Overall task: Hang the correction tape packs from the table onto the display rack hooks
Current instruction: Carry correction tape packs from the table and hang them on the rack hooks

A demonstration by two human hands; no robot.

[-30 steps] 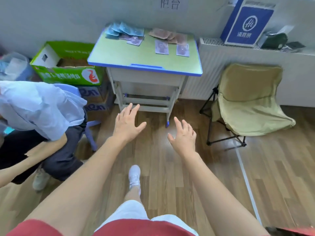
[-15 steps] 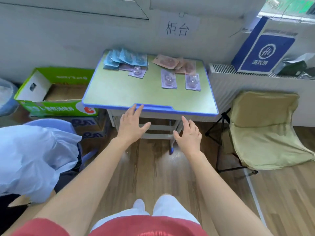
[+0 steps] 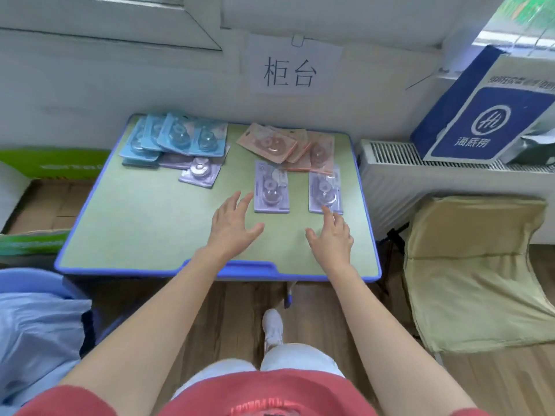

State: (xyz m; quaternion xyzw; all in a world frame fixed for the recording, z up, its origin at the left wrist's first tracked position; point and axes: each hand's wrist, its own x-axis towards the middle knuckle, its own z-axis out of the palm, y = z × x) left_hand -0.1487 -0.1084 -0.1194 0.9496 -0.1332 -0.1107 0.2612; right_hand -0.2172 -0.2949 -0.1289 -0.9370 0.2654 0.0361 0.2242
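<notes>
While fingers (image 3: 244, 202) spread, holding nothing | left hand (image 3: 232, 226) beside purple pack (image 3: 271, 190) | right hand (image 3: 332, 235) perhaps touching second pack (image 3: 325, 187)

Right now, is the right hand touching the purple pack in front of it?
Cannot tell. In the head view, a fingertip of the right hand overlaps the near edge of the purple pack, but whether it presses or hovers is unclear.

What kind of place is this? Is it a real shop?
Probably a plain room set up like a shop counter: a small desk holds correction tape packs, a paper sign hangs above, and a radiator stands alongside.
</notes>
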